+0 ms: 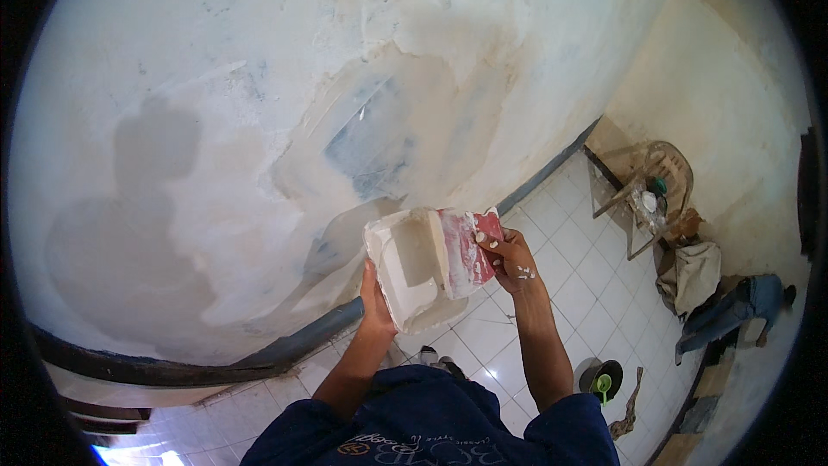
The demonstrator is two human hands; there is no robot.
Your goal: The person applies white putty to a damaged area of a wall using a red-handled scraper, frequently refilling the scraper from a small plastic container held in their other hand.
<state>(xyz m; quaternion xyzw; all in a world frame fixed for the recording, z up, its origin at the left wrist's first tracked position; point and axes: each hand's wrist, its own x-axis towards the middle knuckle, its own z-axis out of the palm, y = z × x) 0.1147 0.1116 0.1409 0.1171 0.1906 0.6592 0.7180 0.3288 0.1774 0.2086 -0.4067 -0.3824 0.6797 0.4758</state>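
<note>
My left hand (377, 298) grips the near left side of a white rectangular tub (398, 306), which is tilted and smeared with white filler paste inside. In my right hand (511, 261) is a red plastic spreader (470, 250), coated with white paste and pressed at the tub's right rim. Dabs of paste stick to my right thumb and the back of that hand. In front of both hands stands a wall (259, 121) with a damp-looking patch of filler (431, 112) and a bluish bare area within it.
To the right, a worn chair (671, 174) holds a bag and small items. Beside it lie a beige cloth sack (690, 276) and blue jeans (733, 311). A black bowl with a green scoop (603, 384) sits on the white tiled floor (552, 207). A dark ledge (155, 371) runs along the lower left wall.
</note>
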